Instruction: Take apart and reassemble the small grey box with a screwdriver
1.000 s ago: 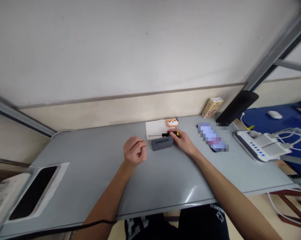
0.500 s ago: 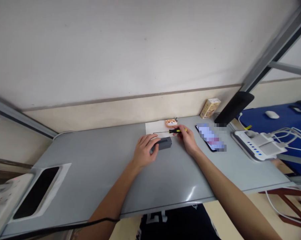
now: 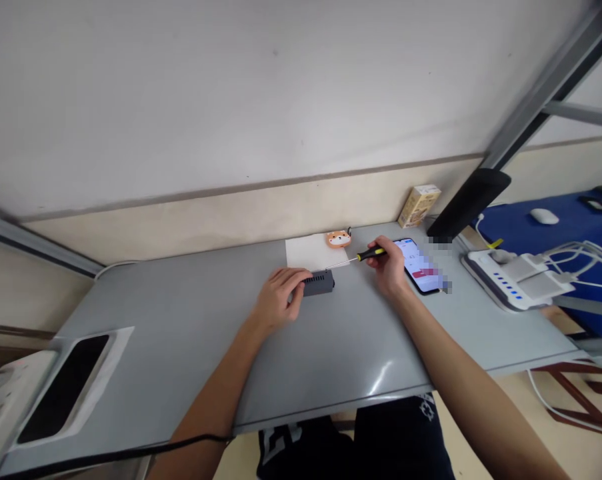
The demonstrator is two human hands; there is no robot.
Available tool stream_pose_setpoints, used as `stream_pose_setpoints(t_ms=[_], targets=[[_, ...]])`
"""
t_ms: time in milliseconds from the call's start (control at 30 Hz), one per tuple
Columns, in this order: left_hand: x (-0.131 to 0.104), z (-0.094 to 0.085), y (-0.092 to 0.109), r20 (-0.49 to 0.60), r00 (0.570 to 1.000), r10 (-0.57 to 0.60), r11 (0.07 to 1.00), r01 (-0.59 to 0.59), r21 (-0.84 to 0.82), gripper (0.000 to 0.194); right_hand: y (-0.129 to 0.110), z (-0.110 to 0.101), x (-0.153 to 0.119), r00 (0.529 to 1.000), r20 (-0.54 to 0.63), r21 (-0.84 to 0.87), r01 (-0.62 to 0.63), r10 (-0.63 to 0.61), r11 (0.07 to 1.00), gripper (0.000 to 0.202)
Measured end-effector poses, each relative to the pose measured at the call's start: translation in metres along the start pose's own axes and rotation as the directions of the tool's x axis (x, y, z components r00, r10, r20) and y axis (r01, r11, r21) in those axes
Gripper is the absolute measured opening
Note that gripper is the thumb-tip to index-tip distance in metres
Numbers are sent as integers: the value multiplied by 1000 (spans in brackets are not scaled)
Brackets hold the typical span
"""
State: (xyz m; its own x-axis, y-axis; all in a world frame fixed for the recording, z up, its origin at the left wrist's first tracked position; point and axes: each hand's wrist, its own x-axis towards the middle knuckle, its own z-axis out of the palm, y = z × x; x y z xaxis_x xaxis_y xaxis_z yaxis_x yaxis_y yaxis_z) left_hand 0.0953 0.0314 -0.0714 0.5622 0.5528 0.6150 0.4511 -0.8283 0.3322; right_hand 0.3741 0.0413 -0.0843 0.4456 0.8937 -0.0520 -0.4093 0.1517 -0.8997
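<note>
My left hand (image 3: 279, 297) is closed around the left end of a dark grey slotted box (image 3: 319, 283), which rests on the grey table. What lies under the palm is hidden. In my right hand (image 3: 389, 268) is a screwdriver (image 3: 368, 254) with a black and yellow handle, its thin shaft pointing left. The shaft's tip reaches the top of the box near its right end; whether it touches cannot be made out. Just behind the box lies a sheet of white paper (image 3: 305, 252), with an orange and white animal-faced case (image 3: 339, 239) on its right edge.
A lit smartphone (image 3: 417, 267) lies beside my right hand. Farther right are a white power strip (image 3: 501, 283) with plugs and cables, a black post (image 3: 468, 203) and a small carton (image 3: 419, 205). A dark-screened device (image 3: 65, 387) lies at the left, and a wall rises behind.
My right hand has moved right with the screwdriver, bringing the tip from near my left fingers to the box's right end. My left hand has slid slightly left on the box.
</note>
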Motion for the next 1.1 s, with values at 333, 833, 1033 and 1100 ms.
stream_pose_setpoints(t_ms=[333,833,1033,1100], targets=[[2,13,9,30,997,66,978,-71,195,32,2,0,-1,997,-22,-45,77,-78,996,23],[4,17,13,19,997,71,968,-74,238,33,2,0,-2,996,11,-38,84,-84,996,25],[3,18,14,19,998,63,970,-66,236,33,2,0,-2,996,13,-47,91,-90,995,22],[3,17,14,30,998,59,971,-64,231,34,2,0,-2,996,6,-42,91,-91,995,22]])
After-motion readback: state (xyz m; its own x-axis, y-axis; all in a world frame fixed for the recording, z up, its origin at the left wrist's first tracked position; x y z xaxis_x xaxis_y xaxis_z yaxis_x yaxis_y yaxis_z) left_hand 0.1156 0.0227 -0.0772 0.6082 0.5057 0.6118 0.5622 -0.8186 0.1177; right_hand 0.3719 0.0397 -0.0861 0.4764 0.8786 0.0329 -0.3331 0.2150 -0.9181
